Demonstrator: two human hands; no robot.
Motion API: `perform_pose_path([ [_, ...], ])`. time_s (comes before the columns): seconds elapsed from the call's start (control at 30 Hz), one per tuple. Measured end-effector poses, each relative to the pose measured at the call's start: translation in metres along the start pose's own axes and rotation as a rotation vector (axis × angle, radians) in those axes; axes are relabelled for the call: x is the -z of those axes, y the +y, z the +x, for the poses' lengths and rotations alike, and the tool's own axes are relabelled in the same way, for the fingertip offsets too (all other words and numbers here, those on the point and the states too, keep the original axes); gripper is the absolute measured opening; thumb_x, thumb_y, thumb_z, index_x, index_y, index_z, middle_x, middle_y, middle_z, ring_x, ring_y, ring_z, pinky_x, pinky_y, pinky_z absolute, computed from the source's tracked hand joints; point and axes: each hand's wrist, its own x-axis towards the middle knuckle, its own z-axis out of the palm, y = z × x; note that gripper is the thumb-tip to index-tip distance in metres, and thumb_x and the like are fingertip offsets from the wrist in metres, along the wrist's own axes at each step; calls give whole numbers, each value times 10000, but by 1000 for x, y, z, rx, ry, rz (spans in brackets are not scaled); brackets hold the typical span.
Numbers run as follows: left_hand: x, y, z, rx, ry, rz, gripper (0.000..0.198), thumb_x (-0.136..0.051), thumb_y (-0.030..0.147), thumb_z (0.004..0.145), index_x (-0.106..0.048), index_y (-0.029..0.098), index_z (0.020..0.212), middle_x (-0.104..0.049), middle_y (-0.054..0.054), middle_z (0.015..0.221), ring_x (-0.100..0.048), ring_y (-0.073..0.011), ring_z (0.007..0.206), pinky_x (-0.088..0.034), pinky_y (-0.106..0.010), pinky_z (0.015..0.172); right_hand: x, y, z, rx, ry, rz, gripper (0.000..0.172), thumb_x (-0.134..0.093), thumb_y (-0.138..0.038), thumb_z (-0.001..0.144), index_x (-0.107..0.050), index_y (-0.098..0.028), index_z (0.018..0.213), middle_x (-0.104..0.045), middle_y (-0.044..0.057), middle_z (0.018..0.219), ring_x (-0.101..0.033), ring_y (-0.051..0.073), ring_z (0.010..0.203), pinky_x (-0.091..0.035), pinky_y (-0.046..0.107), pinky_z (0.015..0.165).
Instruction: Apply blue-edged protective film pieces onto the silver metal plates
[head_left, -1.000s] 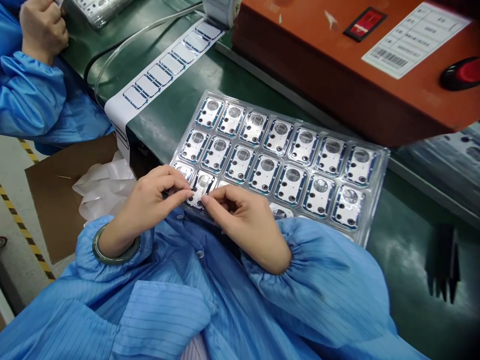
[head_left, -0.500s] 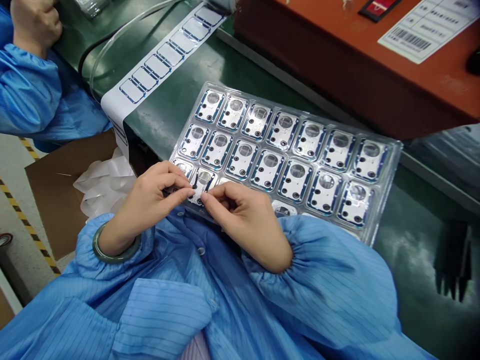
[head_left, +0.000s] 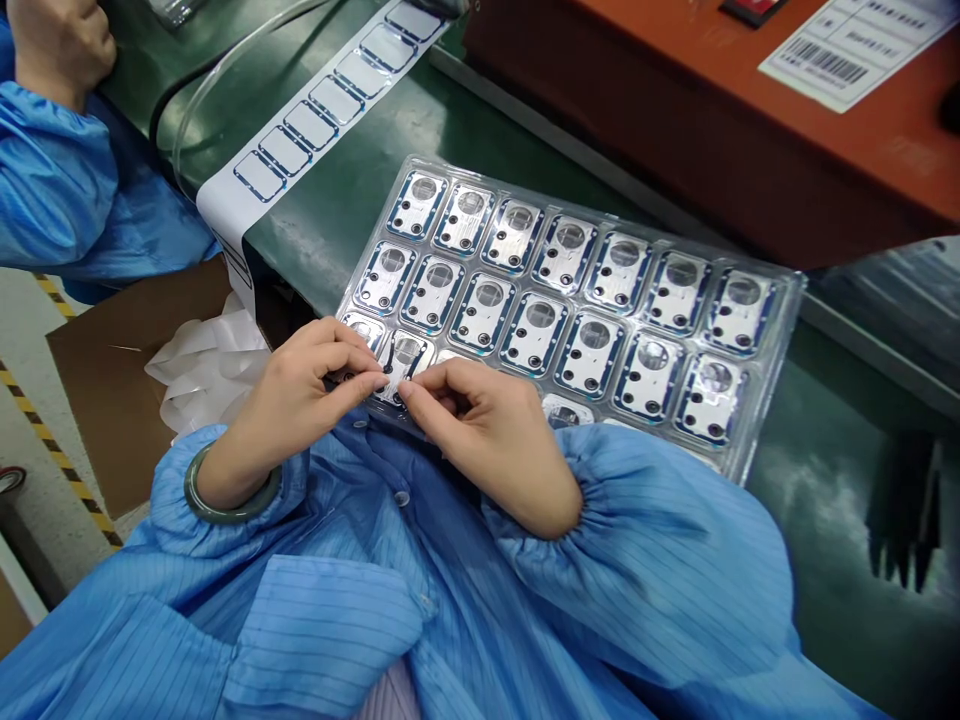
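On a table (head_left: 337,215), a tray (head_left: 776,375) of small parts, both hands at its near edge.
At the tray's near-left corner, left hand (head_left: 300,390) and right hand (head_left: 487,440) side by side, fingertips meeting on one part (head_left: 405,355) in the nearest row. Left of the tray, a label strip (head_left: 309,125) along the table; behind the tray, a machine housing (head_left: 675,130); far left of it, a co-worker's hand (head_left: 56,45).

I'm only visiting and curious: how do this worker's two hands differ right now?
The left hand wears a green bangle at the wrist; the right hand shows none. The left hand's fingers lie stretched toward the small metal part; the right hand's spare fingers curl into the palm. Both pinch that part at the near edge of the clear tray.
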Motion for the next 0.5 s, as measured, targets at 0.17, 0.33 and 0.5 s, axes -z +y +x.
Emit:
perform_pose_path([
  [0.17,0,-1,-1,-3,6,-4,45,-677,232,804,-692,190,797,-641,-29,873,-618,-150,859,-500,-290,766,0,0,-1,11,3,-17,161,-620,-237,832,-693,-159,712,-653,0,626,-548,98,555,-386,228,550],
  [0.33,-1,-2,-1,-31,6,11,39,-675,222,807,-693,188,809,-639,-31,868,-615,-146,860,-498,-289,771,-1,0,-1,24,13,-26,165,-618,-230,833,-693,-157,706,-656,4,630,-560,102,572,-391,226,560],
  [0.5,-1,-4,-2,-79,4,26,46,-667,224,814,-684,184,831,-627,-37,882,-610,-153,875,-503,-300,784,-1,0,-2,40,7,-63,171,-606,-234,839,-697,-162,714,-658,3,633,-563,105,585,-388,227,563],
])
